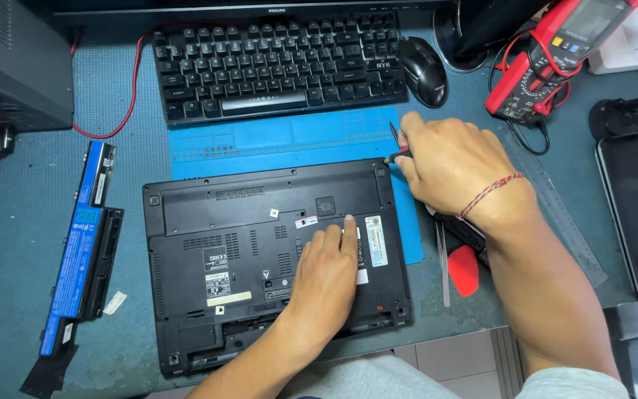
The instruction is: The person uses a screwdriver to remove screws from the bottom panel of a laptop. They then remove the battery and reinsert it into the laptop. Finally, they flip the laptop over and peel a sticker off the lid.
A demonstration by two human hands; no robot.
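Laptop (260, 251): black, underside up, half on the blue mat (275, 144); battery bay at its near edge empty. Left hand (326, 277): flat, fingers spread, pressing the laptop's base right of centre. Right hand (452, 166): closed round a screwdriver (396, 140), tip at the laptop's far right corner. Battery (83, 251): left of the laptop, well apart. Advice: keep the driver upright and seated; hold the base firm.

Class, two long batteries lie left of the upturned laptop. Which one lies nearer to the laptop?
The lower, larger battery with the blue label: its right edge comes close to the laptop. The slimmer battery above it sits farther left and nearer the keyboard.
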